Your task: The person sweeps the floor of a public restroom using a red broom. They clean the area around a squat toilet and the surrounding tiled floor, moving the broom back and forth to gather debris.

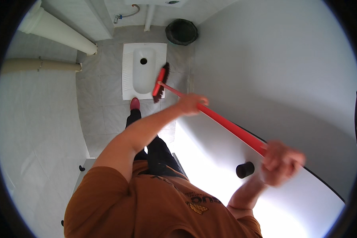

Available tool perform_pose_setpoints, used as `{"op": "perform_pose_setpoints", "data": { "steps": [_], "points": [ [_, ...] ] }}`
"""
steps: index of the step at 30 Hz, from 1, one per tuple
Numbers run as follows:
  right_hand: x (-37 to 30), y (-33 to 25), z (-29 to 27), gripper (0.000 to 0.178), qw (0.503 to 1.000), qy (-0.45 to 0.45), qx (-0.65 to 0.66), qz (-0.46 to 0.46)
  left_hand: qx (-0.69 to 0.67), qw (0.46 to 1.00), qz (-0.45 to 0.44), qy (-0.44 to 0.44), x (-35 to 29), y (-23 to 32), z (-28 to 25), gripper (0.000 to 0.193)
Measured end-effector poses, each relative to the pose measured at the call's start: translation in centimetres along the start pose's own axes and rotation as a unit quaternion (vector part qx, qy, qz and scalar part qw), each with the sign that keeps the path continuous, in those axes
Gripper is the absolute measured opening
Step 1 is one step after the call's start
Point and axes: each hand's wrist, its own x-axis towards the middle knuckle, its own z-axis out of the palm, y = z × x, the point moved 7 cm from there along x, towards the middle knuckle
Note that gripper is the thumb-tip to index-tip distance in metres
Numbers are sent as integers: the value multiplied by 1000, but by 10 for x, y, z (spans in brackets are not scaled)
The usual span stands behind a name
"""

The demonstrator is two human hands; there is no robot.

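Note:
A broom with a long red handle (pixel 232 127) runs slantwise across the view. Its red head with dark bristles (pixel 161 82) is down at the right edge of a white squat toilet (pixel 144 79). My left hand (pixel 192 104) is wrapped round the lower part of the handle. Higher up, near the handle's top end, my right hand (pixel 279 162) grips it too, slightly smeared by motion. Whether the bristles touch the toilet's rim or the floor beside it, I cannot tell.
A black-lined bin (pixel 181 32) stands in the far right corner. Thick pipes (pixel 61 31) come down at the left wall. A hose with a tap (pixel 125 16) hangs at the back. A grey partition (pixel 273 71) rises close on the right. My shoe (pixel 135 103) is at the toilet's near edge.

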Motion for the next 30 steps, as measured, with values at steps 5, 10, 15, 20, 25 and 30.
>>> {"op": "perform_pose_setpoints", "data": {
  "steps": [5, 10, 15, 20, 25, 30],
  "points": [
    [-14, -3, -23, 25, 997, 59, 32, 38, 47, 998, -49, 13, -7, 13, -28, 20],
    [-15, -77, -74, 12, 990, 125, -27, -60, -1, 997, 67, 29, 11, 101, 8, 26],
    [-49, 6, -56, 20, 989, 125, -35, 66, 13, 998, 51, -26, 23, 13, 31, 31],
    [-76, 19, -57, 20, 976, 182, -6, 120, 110, 987, -95, -75, 2, 0, -15, 21],
    [-40, -70, -78, 8, 995, 93, 42, -21, -3, 994, 65, 84, 24, 99, -13, 14],
    [-27, -60, 8, 21, 991, 26, -129, -20, -60, 987, 87, 125, 47, 67, 8, 14]
  ]
}}
